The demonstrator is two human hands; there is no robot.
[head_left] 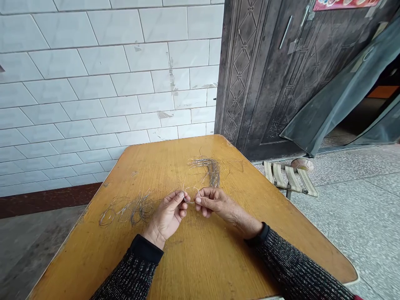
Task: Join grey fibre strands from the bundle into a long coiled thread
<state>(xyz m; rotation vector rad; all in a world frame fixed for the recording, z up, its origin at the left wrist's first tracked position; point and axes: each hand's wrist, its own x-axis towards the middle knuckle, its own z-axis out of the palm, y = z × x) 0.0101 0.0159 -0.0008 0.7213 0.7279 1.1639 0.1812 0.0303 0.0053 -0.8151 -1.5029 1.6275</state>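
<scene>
A thin wire loop [189,202] is stretched between my two hands above the middle of the table. My left hand [170,214] pinches its left side between thumb and fingertips. On the other side my right hand [215,204] grips the loop the same way, thumb on top. Loose wire ends stick up from the loop. Just beyond my right hand lies a bent bundle of thin wires [213,171]. To the left of my left hand rests a tangled pile of coiled wire loops [137,210].
The wooden table [218,258] has its far edge near a white tiled wall [112,62]. A dark carved door [259,75] stands at the right, with a grey-green curtain [340,91] beside it. A folding stool with striped straps [292,178] is on the floor right of the table.
</scene>
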